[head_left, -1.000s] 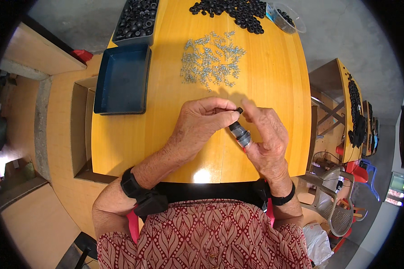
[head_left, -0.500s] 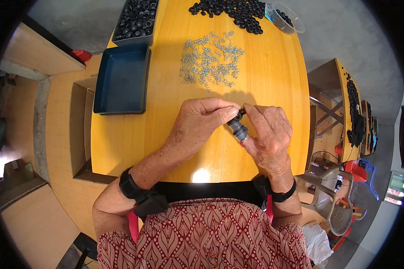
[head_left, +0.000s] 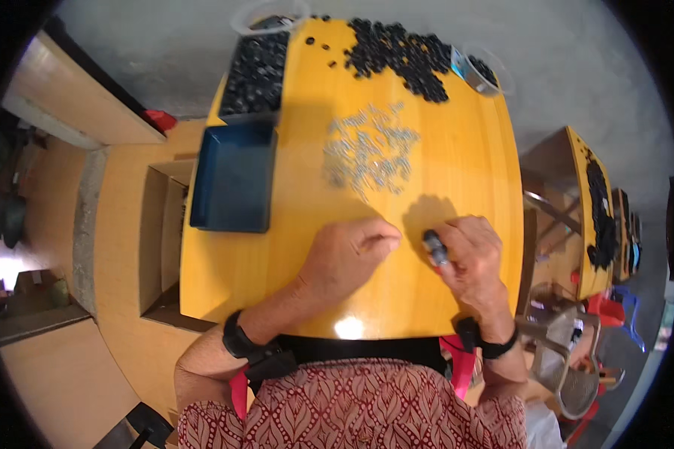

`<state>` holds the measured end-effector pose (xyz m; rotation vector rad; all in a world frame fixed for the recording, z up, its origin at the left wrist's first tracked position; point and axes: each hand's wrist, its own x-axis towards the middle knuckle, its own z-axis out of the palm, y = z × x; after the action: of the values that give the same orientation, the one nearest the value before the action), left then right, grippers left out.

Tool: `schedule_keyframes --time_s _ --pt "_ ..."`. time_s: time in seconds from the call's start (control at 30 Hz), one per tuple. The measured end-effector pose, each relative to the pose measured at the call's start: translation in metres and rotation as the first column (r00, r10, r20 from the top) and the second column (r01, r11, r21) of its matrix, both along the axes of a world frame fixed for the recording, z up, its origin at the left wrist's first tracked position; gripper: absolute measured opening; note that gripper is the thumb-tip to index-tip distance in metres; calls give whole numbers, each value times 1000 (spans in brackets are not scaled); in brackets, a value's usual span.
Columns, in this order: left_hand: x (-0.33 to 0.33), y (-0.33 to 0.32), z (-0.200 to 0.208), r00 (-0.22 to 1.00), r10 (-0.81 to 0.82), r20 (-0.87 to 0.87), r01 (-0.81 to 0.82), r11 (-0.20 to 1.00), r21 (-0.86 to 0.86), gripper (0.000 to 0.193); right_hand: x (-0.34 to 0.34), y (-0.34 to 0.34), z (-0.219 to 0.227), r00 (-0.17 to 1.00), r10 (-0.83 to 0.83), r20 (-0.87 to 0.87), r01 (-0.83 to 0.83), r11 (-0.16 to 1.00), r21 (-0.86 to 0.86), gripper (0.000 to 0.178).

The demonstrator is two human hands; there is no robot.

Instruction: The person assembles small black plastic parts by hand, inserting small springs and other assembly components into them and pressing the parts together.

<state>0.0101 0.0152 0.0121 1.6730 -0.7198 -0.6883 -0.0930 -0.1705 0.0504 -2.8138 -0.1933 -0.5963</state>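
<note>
My right hand (head_left: 472,258) is closed around a small dark cylinder (head_left: 433,245) with a black end and a greyish body. To its left, apart from the cylinder, my left hand (head_left: 344,258) has thumb and forefinger pinched together above the table; anything between those fingertips is too small or blurred to make out. Beyond both hands lies a loose spread of small shiny clear or silvery pieces (head_left: 373,150). An open dark blue tray (head_left: 271,176) rests on the table to the left of them.
Small black round parts (head_left: 419,63) are heaped along the far side of the yellow table (head_left: 299,277). More fill a grey bin (head_left: 228,118) behind the tray and a clear tub (head_left: 494,84) at the far right. Another table (head_left: 577,157) and chairs stand to the right.
My hands have moved apart. My left fingers have come away from the dark cylinder, which stays in my right hand. The whole view has shifted, so the table shows lower.
</note>
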Motion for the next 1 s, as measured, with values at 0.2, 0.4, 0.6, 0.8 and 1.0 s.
schedule_keyframes --time_s 0.2,0.4,0.6,0.8,1.0 --pt "10 13 19 970 67 232 -48 995 -83 14 16 -25 23 999 22 -41 -22 1000 3 19" --pt "33 31 27 966 194 170 -167 973 -161 13 71 -34 54 990 131 -55 -137 985 -104 20" --pt "47 44 11 970 200 -140 -224 957 -183 15 161 -48 57 990 126 -57 -135 973 -187 15" --pt "55 51 16 939 185 -289 -256 939 -231 16 261 -65 34 997 68 -45 -67 998 9 19" --pt "56 50 16 913 170 -371 -275 928 -251 15 352 -47 -5 961 -131 -243 169 975 142 28"
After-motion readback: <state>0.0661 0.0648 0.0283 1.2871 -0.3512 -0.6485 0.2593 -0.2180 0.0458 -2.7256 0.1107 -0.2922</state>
